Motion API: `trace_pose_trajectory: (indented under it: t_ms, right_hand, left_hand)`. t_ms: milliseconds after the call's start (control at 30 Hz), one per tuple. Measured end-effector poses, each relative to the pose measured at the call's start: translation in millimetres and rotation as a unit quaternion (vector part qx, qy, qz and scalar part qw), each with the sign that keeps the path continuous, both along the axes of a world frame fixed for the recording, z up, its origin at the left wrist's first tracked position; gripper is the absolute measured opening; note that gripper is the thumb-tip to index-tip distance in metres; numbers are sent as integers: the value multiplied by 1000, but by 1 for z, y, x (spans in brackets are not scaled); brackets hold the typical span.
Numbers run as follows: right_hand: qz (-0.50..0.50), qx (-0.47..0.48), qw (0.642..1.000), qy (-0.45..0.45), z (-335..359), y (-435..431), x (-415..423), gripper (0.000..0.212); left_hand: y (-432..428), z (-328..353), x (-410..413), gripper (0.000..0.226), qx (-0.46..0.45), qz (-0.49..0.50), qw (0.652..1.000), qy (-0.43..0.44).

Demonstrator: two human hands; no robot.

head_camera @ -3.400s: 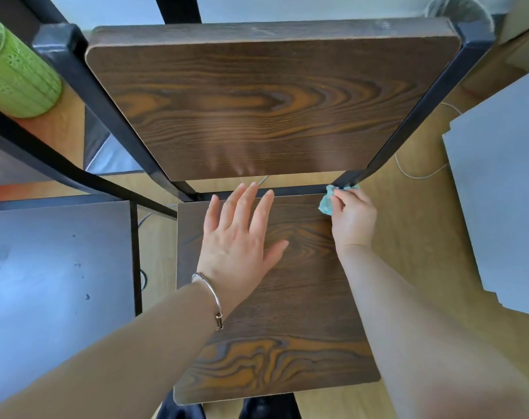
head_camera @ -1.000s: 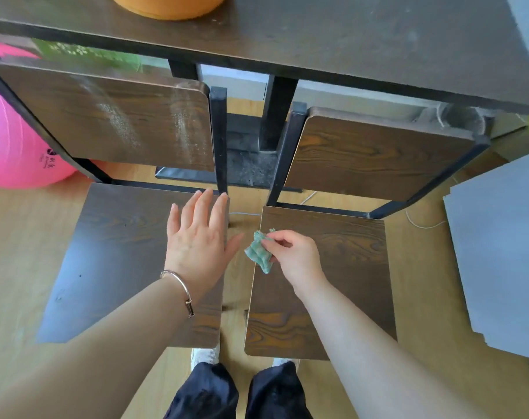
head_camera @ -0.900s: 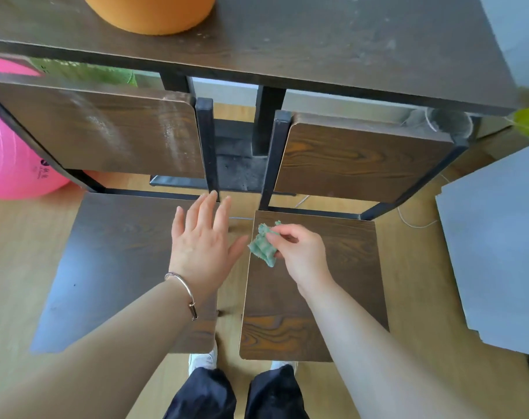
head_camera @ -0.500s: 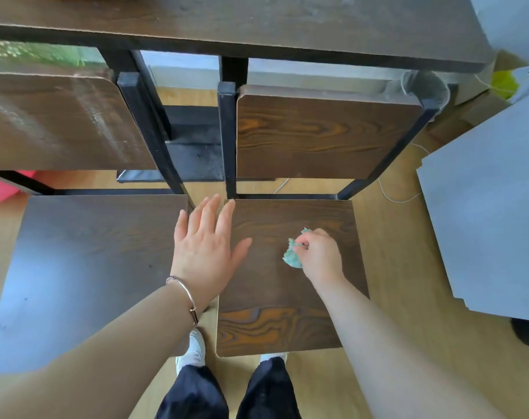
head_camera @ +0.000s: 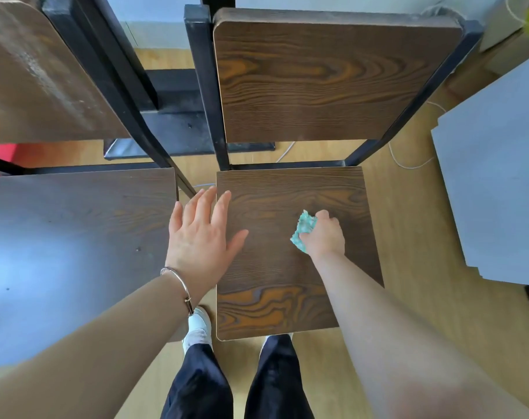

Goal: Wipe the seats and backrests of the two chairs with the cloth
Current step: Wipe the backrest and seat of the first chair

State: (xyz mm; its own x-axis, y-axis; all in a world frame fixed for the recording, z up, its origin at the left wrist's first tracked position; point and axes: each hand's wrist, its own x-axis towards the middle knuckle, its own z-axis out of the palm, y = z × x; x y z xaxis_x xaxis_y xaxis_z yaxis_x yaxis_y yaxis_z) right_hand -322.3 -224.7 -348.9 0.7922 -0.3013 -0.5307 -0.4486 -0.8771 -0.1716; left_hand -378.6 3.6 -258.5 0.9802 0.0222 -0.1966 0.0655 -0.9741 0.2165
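Two dark wood chairs with black metal frames stand side by side. The right chair's seat (head_camera: 275, 267) lies below me, with its backrest (head_camera: 329, 80) beyond it. The left chair's seat (head_camera: 76, 237) and streaked backrest (head_camera: 39, 74) are at the left. My right hand (head_camera: 325, 237) grips a crumpled teal cloth (head_camera: 302, 229) and presses it on the middle of the right seat. My left hand (head_camera: 201, 237) lies flat with fingers spread over the gap between the seats, its thumb on the right seat's left edge.
A grey board (head_camera: 496, 182) lies on the wooden floor to the right of the right chair. A white cable (head_camera: 408, 164) runs behind that chair. A black table base (head_camera: 172, 128) stands behind the chairs. My legs and white shoes are below the seats.
My right hand has carried the cloth rightwards from the seat's left edge to its middle. My left hand has shifted from the left seat towards the right seat. My view has come closer.
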Motion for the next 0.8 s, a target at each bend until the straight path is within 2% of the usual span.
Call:
trace_pose_trajectory:
  t_ms: [67,133,233,333,467,667,733,800]
  right_hand:
    - [-14,47,999,5,1,1,7,42]
    - [-88,121,989,6,3,1,16,37]
    - [-263,277,924,16,13,-3,29,50]
    - [-357,364,860,25,28,-13,37,60]
    - [-358,345,867,33,36,-26,34,63]
    - [-362,465,800,109,47,-41,26,55]
    - [-347,458,812,105,49,-41,23,45]
    - [-315,420,847,81,51,-41,20,41]
  left_hand:
    - [0,0,2,69,-1,1,1000,-4]
    - [-1,1,4,69,-2,1,1000,-8]
    - [-1,3,5,69,-6,-1,1000,-9]
    - [0,3,6,70,-7,-2,1000,-7]
    - [2,3,7,70,-6,-4,1000,-4]
    - [-1,3,6,70,-6,-9,1000,-5]
    - [-2,4,8,70,-3,-12,1000,-5]
    - [-5,8,12,70,-3,-14,1000,-10]
